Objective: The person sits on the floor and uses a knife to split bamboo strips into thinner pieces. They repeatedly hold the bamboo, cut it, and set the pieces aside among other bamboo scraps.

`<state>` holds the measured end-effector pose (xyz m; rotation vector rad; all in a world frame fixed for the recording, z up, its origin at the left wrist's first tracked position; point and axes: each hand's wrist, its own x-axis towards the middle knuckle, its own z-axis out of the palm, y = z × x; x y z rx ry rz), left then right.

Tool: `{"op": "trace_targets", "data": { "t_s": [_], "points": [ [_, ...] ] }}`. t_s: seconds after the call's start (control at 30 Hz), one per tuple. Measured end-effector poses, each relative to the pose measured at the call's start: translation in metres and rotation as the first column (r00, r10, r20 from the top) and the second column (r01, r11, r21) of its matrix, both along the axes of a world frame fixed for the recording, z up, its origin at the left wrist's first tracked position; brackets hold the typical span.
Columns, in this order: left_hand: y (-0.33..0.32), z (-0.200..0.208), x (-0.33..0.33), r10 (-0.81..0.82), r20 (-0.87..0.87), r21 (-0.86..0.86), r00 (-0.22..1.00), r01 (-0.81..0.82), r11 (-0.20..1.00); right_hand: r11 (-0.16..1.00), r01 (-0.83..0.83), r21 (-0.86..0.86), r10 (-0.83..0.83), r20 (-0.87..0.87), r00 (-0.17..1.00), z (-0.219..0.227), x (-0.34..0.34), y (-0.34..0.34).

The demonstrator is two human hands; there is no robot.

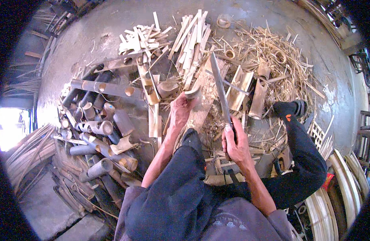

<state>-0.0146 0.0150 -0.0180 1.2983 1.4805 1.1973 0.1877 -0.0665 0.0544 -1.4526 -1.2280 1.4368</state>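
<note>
1. Head view looks down on a grey, stained concrete floor strewn with bamboo offcuts; bright daylight comes in at the far left edge.
2. Round grey-brown bamboo tube sections lie heaped to my left, pale flat split bamboo slats lie ahead, and a tangle of straw-coloured bamboo shavings spreads to the right.
3. I sit on the floor in dark trousers, my right leg stretched out towards the shavings.
4. My left hand grips a short curved piece of grey bamboo tube, fingers wrapped round its lower part, over a worn wooden chopping plank.
5. My right hand is clenched round the handle of a long, straight steel-bladed knife; its blade points away from me, just right of the bamboo piece.
</note>
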Motion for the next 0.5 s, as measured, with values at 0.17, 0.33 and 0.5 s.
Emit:
{"op": "trace_targets", "data": {
  "t_s": [0.17,0.33,0.5],
  "points": [
    [-0.012,0.002,-0.001,-0.013,-0.228,0.047,0.974,0.024,0.999,0.992,-0.078,-0.102,0.075,-0.038,0.996,0.026,-0.023,0.014],
    [-0.016,0.013,0.002,-0.071,-0.208,0.025,0.976,0.078,0.997,0.987,-0.128,-0.101,0.128,-0.009,0.992,0.023,-0.031,0.024],
    [-0.014,0.007,-0.001,-0.109,-0.268,0.051,0.957,0.128,0.991,0.973,-0.169,-0.155,0.175,0.027,0.984,0.018,-0.035,0.027]
  ]
}}
